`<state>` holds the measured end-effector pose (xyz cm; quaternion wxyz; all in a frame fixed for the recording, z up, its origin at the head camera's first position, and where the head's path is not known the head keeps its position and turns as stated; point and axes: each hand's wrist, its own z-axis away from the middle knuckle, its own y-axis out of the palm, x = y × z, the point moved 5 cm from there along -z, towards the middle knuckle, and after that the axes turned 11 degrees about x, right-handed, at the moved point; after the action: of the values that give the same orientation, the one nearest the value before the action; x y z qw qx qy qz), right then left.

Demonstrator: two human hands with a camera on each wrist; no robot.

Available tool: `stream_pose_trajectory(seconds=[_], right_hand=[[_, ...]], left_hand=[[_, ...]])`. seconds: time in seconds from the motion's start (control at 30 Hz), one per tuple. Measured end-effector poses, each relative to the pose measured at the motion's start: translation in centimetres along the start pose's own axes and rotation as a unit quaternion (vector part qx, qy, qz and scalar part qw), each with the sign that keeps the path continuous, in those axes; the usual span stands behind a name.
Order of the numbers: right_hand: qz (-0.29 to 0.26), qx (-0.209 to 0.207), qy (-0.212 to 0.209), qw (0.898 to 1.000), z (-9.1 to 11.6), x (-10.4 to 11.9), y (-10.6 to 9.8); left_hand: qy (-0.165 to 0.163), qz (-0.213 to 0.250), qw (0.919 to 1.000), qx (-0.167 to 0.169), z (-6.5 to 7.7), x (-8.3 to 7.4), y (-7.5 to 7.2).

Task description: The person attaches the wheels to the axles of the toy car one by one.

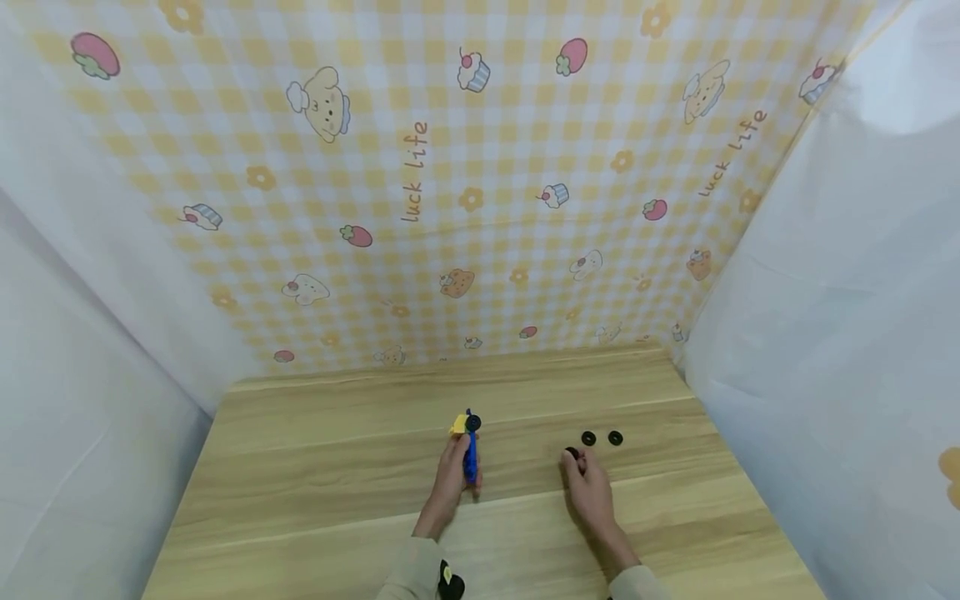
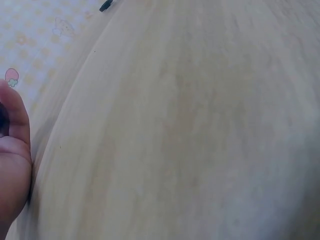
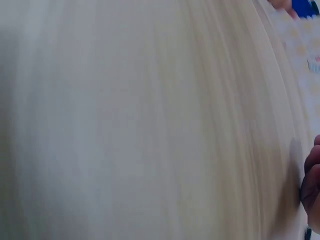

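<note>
My left hand (image 1: 450,477) grips a small blue and yellow toy (image 1: 471,460) a little left of the table's middle. A black wheel (image 1: 473,422) shows at the toy's far end, beside its yellow part. Off to the right, my right hand (image 1: 591,493) pinches a black tyre-like ring (image 1: 572,452) between thumb and fingers, low over the table. Just beyond those fingertips lie two more black rings (image 1: 588,438) (image 1: 616,437), flat on the wood. In the left wrist view only the edge of the left hand (image 2: 14,162) shows, and the toy is mostly hidden.
The wooden table (image 1: 337,450) ends at a yellow checked cloth (image 1: 480,250) hung along its back edge. White sheets (image 1: 825,275) hang at both sides. A small black object (image 1: 451,581) shows at the left sleeve.
</note>
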<state>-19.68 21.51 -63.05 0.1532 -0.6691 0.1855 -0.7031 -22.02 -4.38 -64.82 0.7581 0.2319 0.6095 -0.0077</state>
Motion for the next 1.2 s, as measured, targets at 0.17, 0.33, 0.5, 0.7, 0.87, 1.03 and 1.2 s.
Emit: stream_pose_trajectory(seconds=[0.17,0.33,0.5,0.7,0.87,1.03,1.2], right_hand=[[-0.127,0.023,-0.011,0.992,-0.1,1.1,4.2],[-0.226,0.072,-0.020,0.971,-0.6,2.8,8.0],[-0.333,0.150,-0.005,0.931,-1.2,3.8,10.5],[-0.409,0.223,0.028,0.884,-1.3,4.1,11.7],[-0.373,0.251,0.003,0.893,-1.2,4.5,11.9],[-0.310,0.249,-0.005,0.917,-1.1,4.7,11.9],[-0.273,0.236,-0.004,0.932,-1.0,4.6,12.1]], left_hand=[[0.008,-0.025,0.9996,-0.003,0.1,0.1,0.2],[0.020,-0.059,0.9980,0.009,0.2,-0.2,0.5],[0.010,-0.049,0.9988,0.000,0.2,-0.2,0.5],[-0.020,-0.062,0.9976,-0.023,-0.4,-0.1,0.7],[-0.019,-0.103,0.9928,-0.058,-0.7,-0.2,0.9],[-0.005,-0.122,0.9904,-0.065,-0.7,-0.3,1.1],[-0.003,-0.132,0.9890,-0.065,-0.3,-0.6,1.2]])
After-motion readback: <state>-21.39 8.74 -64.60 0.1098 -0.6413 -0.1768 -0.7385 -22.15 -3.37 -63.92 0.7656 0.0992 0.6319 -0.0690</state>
